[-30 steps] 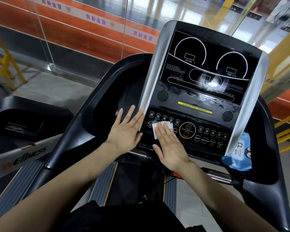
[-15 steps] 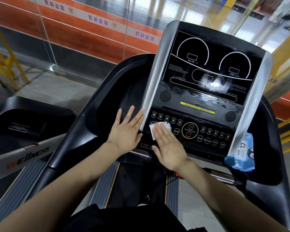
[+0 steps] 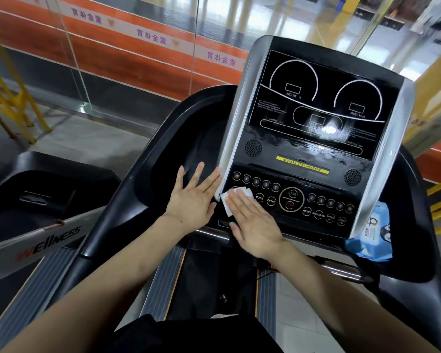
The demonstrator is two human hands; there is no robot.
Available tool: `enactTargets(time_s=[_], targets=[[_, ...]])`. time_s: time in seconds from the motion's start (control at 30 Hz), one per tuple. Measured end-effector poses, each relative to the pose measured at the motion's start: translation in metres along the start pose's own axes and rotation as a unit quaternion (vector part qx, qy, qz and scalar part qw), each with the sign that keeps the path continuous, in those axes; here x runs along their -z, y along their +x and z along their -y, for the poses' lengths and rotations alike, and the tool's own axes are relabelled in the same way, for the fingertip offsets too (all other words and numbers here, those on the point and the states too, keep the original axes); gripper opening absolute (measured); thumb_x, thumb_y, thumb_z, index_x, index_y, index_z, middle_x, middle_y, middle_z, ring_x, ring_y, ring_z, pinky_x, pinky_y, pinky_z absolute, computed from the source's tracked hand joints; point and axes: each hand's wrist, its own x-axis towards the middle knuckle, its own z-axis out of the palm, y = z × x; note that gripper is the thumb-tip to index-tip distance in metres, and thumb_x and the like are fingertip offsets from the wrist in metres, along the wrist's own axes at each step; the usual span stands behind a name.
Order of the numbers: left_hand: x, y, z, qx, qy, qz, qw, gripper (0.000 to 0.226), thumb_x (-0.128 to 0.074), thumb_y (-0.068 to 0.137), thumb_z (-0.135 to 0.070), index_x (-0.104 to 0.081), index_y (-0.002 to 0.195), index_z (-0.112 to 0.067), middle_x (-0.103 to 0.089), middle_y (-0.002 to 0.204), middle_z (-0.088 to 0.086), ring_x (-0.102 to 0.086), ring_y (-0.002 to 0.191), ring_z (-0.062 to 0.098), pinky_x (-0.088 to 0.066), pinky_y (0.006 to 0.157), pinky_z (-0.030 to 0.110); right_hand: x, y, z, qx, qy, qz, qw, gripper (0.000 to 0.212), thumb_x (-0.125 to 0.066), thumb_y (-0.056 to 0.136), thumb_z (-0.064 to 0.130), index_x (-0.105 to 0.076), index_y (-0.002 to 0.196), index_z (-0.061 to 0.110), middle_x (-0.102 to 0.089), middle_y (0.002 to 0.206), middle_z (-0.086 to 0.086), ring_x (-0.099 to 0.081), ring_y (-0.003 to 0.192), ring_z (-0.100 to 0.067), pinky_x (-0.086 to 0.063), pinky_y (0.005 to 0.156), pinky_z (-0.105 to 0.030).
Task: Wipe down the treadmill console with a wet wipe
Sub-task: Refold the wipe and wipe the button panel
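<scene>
Glass panels with an orange band run behind a black treadmill console (image 3: 313, 138), its display streaked wet. Beside it sits a blue wet-wipe pack (image 3: 372, 238) in the right side tray. Left hand (image 3: 192, 200) lies flat, fingers spread, grip slack and holding nothing, against the console's silver left edge. Right hand (image 3: 255, 225) presses straight fingers on the white wet wipe (image 3: 233, 200) at the keypad's lower left corner.

Wet wipe (image 3: 231, 200) mostly hidden under right hand (image 3: 255, 225); blue pack (image 3: 372, 240) print unreadable.
</scene>
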Motion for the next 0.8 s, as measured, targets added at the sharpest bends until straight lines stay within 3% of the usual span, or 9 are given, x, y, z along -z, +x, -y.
enactTargets(time_s=[0.23,0.37,0.5,0.67,0.8], targets=[[0.002,-0.001,-0.003,0.005,-0.016,0.013,1.000,0.078,-0.033,0.106,-0.053,0.010,0.165,-0.025,0.022,0.172,-0.012,0.019,0.160,0.031,0.008,0.125,0.068,0.033,0.046,-0.005,-0.087,0.053,-0.012,0.995,0.067,-0.028,0.111,0.046,-0.006,0.168,0.017,0.005,0.176,0.003,0.011,0.162,-0.013,0.003,0.132,-0.034],[0.001,0.000,-0.003,0.007,-0.018,0.014,1.000,0.077,-0.030,0.106,-0.054,0.012,0.164,-0.025,0.024,0.171,-0.013,0.020,0.160,0.031,0.010,0.125,0.067,0.014,0.017,0.009,-0.037,0.034,0.006,0.999,0.067,-0.026,0.110,0.044,-0.013,0.168,0.014,-0.002,0.176,0.000,0.005,0.163,-0.015,-0.011,0.133,-0.043],[-0.002,0.000,-0.002,0.005,-0.019,0.010,1.000,0.077,-0.029,0.107,-0.054,0.012,0.165,-0.024,0.026,0.171,-0.012,0.019,0.160,0.031,0.009,0.125,0.068,0.015,0.014,-0.004,-0.015,0.012,0.014,1.000,0.067,-0.028,0.110,0.045,-0.011,0.168,0.015,0.000,0.176,0.001,0.005,0.163,-0.014,-0.013,0.133,-0.041],[-0.003,0.000,-0.003,0.009,-0.019,0.011,1.000,0.078,-0.030,0.107,-0.053,0.018,0.163,-0.026,0.028,0.170,-0.013,0.019,0.160,0.030,0.007,0.125,0.069,0.038,0.054,-0.002,-0.085,0.035,-0.021,0.996,0.067,-0.031,0.111,0.041,-0.006,0.168,0.015,0.005,0.176,0.001,0.010,0.162,-0.014,0.002,0.131,-0.033],[-0.006,0.000,-0.004,0.013,-0.029,0.002,0.999,0.079,-0.033,0.107,-0.051,0.015,0.164,-0.026,0.024,0.171,-0.013,0.015,0.161,0.031,0.005,0.125,0.069,0.036,0.047,-0.001,-0.113,0.053,-0.042,0.991,0.067,-0.035,0.111,0.039,-0.010,0.168,0.016,0.001,0.177,0.002,0.008,0.162,-0.011,0.000,0.131,-0.032]])
